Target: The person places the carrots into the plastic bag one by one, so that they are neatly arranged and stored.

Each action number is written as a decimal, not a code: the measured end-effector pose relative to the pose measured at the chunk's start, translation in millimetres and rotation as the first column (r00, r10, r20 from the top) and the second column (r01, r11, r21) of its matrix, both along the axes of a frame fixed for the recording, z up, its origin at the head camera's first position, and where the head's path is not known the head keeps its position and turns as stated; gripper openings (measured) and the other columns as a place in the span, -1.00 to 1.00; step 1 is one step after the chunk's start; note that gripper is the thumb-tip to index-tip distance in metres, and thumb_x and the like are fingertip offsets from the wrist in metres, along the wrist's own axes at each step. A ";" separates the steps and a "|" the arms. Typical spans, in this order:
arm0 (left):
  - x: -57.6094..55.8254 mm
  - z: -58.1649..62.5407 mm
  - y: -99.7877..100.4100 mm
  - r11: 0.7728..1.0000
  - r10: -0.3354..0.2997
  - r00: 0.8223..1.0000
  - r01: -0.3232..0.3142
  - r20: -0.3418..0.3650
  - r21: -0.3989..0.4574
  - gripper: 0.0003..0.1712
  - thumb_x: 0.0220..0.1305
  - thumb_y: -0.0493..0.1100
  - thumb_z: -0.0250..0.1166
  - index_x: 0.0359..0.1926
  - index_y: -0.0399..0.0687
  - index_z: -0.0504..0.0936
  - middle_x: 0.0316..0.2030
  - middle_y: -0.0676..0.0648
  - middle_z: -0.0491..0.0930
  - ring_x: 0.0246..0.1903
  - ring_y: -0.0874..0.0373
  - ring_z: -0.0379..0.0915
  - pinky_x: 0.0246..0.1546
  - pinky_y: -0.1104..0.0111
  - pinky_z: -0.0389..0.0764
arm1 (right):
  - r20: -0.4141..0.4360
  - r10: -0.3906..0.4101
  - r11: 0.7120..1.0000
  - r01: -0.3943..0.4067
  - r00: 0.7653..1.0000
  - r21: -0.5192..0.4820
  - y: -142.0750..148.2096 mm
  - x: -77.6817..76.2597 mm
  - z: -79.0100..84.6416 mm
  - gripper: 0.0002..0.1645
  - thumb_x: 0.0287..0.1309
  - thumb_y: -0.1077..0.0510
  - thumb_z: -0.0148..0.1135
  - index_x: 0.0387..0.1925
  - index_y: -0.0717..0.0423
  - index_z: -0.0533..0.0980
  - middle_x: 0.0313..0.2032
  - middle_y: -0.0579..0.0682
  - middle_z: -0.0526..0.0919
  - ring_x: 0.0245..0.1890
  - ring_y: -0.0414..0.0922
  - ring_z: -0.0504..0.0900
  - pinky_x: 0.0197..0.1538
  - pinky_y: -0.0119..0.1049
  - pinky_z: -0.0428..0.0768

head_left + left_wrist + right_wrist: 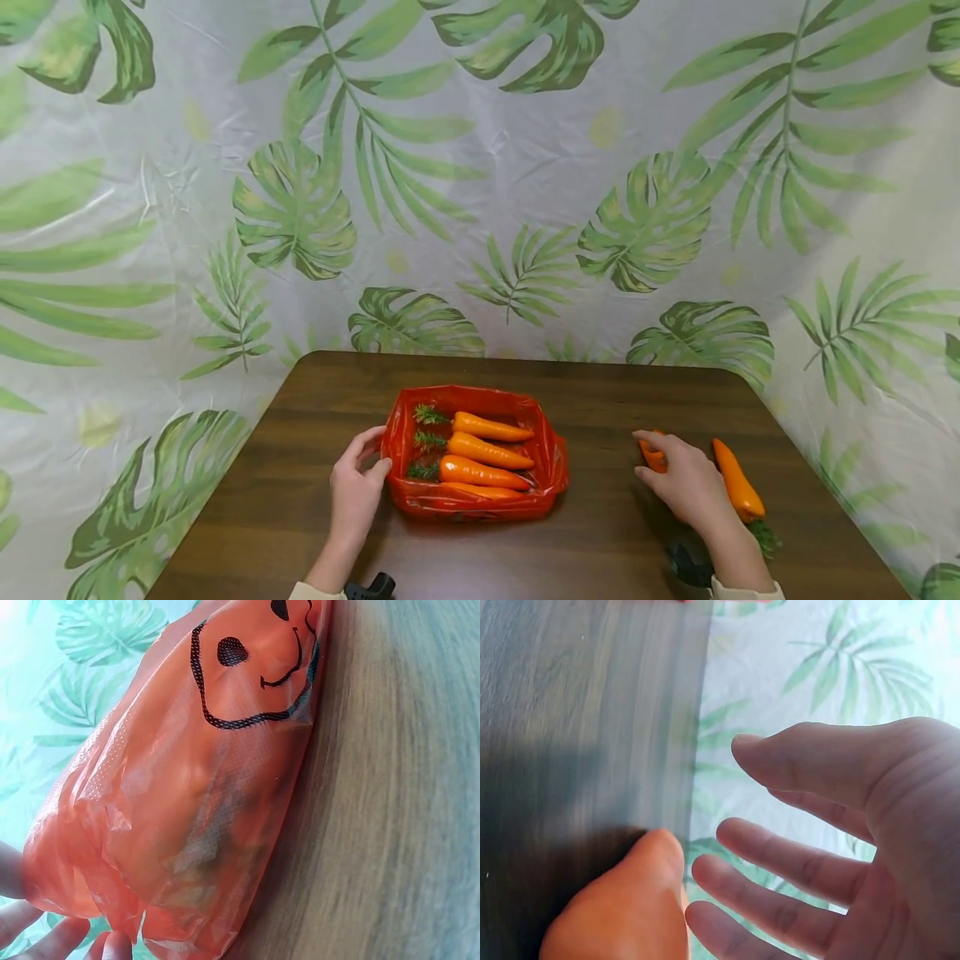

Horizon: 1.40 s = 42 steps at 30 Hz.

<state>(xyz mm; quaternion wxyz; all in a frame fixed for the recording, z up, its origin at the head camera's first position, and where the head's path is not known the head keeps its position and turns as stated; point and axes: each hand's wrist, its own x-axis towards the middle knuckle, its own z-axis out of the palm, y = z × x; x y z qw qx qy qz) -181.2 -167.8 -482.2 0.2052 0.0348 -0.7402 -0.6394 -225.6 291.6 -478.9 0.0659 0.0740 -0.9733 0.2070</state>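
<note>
A red plastic bag (pixel 555 483) lies on the table with its mouth spread wide, and several orange carrots (pixel 491 452) with green tops lie side by side inside it. My left hand (pixel 358 482) holds the bag's left end, thumb and fingers at its rim. In the left wrist view, fingertips (pixel 67 934) meet the crumpled end of the bag, which bears a black printed face. My right hand (pixel 686 479) hovers with parted, relaxed fingers over a loose carrot (pixel 651 457), partly hidden beneath it. The right wrist view shows nothing in its grasp, with an orange carrot (pixel 622 907) beside the fingertips.
Another loose carrot (pixel 738 483) lies to the right of my right hand, its green top toward me. The dark wooden table (pixel 600 400) has rounded far corners. Behind it hangs a leaf-patterned sheet (pixel 525 192).
</note>
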 end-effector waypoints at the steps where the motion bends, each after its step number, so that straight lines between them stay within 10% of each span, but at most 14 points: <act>1: -0.4 -0.7 0.0 1.000 -0.002 1.000 0.002 -0.003 -0.004 -0.55 0.25 -0.51 0.23 0.17 -0.35 0.57 0.11 -0.35 0.59 0.14 -0.26 0.50 -0.13 0.52 0.61 | -0.007 -0.003 1.000 0.003 1.000 0.004 1.6 0.6 -0.4 -0.32 0.12 0.01 0.47 0.30 -0.10 0.51 0.05 0.14 0.66 -0.14 0.12 0.67 -0.34 0.03 0.62; 15: -17.4 -30.6 -8.9 1.000 0.017 1.000 -0.018 0.025 0.017 -0.52 0.23 -0.50 0.27 0.16 -0.18 0.63 0.12 -0.22 0.61 0.16 -0.10 0.51 -0.19 0.59 0.57 | 0.068 -0.063 0.998 0.062 0.996 0.020 18.3 1.6 -0.5 -0.19 0.08 0.02 0.51 0.35 0.12 0.45 -0.03 0.23 0.66 -0.31 0.02 0.65 -0.44 -0.11 0.56; 42: -21.1 -36.3 -7.8 0.999 0.038 0.999 -0.039 -0.027 -0.018 -0.50 0.15 -0.54 0.29 0.11 -0.14 0.67 0.01 -0.18 0.68 0.08 -0.06 0.58 -0.22 0.55 0.61 | 0.212 -0.049 0.999 0.047 0.976 0.015 13.9 5.7 -8.9 -0.19 -0.04 -0.06 0.57 0.27 0.04 0.52 0.03 0.18 0.66 -0.16 0.11 0.65 -0.36 0.00 0.60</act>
